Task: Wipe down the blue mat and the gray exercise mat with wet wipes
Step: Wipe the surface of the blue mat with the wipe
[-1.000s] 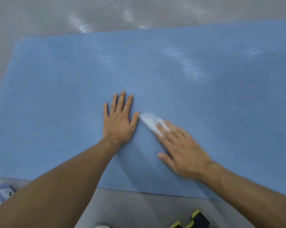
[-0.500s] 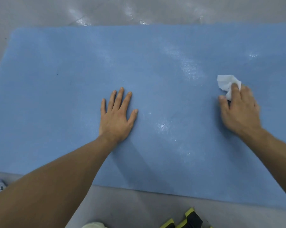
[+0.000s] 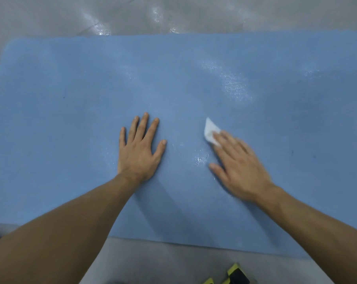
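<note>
Currently, the blue mat point(image 3: 60, 140) lies flat on the gray floor point(image 3: 173, 13) and fills most of the view. Its far left corner is rounded, and its right end runs out of the picture. At the lower left edge, a small pale object sits on the floor beside my forearm, too blurred to identify.

My left hand point(image 3: 139, 152) rests palm down on the mat, left of centre. Its fingers are straight and slightly spread, with the thumb out to the right; it holds nothing. Between my two hands, a small wet patch point(image 3: 201, 158) glistens on the mat surface.

Just right of that patch, the wet wipe point(image 3: 210, 130) lies on the mat as a folded white wad. Its pointed corner sticks out beyond my fingertips toward the far edge. My right hand point(image 3: 241, 169) lies flat over the wipe, fingers straight and close together, pressing it against the mat. The thumb points left, apart from the wipe. This hand is blurred, so I cannot tell how much of the wipe lies beneath the fingers.

Farther away and to the right, a broader streak of sheen point(image 3: 233, 87) shows on the mat. Both forearms are bare and cross the near edge of the mat. On the floor below that edge, right of centre, a black-and-yellow object point(image 3: 237, 273) is cut off by the bottom of the picture
</note>
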